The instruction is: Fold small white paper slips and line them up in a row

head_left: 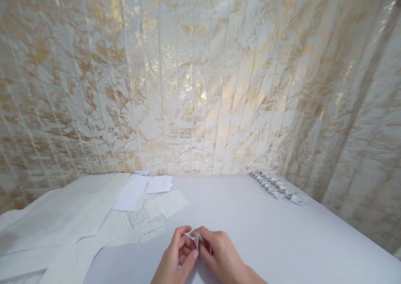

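One slip (197, 239) sits between our left hand (176, 251) and right hand (221, 250), just over the table (282, 238). Right fingers pinch it; left ones curl, can't tell if gripping. We'd go light, avoid creasing it.

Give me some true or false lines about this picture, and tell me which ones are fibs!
1. The left hand and right hand are far apart. False: they are close together.
2. The right hand holds a small pale piece. True.
3. The table is bright red. False: it is white.
4. Loose papers lie on the table's right side. False: they lie on the left.
5. A gold-patterned backdrop is behind the table. True.
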`<control>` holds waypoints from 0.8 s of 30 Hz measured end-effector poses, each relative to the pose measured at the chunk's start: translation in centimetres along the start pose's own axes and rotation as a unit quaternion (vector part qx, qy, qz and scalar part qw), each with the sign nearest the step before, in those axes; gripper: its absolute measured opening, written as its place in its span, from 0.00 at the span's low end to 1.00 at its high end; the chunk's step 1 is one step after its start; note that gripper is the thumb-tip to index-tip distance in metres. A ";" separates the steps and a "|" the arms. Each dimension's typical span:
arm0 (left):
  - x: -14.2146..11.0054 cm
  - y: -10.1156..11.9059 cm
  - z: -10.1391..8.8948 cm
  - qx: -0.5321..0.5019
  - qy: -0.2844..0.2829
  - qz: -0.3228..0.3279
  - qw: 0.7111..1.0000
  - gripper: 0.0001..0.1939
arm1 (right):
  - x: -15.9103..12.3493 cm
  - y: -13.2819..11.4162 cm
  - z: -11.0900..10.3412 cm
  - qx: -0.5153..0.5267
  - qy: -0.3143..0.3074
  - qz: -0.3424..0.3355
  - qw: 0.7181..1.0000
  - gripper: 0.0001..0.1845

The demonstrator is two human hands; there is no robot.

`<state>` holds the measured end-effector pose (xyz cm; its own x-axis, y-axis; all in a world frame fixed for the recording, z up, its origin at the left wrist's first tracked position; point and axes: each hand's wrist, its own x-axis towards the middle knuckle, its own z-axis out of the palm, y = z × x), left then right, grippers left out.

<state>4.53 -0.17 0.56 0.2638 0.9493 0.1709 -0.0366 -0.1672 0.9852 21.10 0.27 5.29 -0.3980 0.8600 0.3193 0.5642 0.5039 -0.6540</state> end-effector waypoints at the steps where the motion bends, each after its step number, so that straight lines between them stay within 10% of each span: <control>1: -0.1 0.2 0.0 -0.007 0.002 -0.004 1.000 0.20 | 0.0 0.1 0.0 0.015 0.001 -0.001 1.000 0.16; 24: -0.6 1.5 0.8 -0.062 -0.007 -0.013 0.998 0.18 | -0.3 0.3 0.1 0.094 0.059 -0.049 0.993 0.26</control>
<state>5.12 -1.22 1.90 0.2789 0.9492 0.1458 -0.1480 -0.1075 0.9831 21.31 0.22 4.91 -0.3499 0.8171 0.4581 0.3774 0.5705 -0.7294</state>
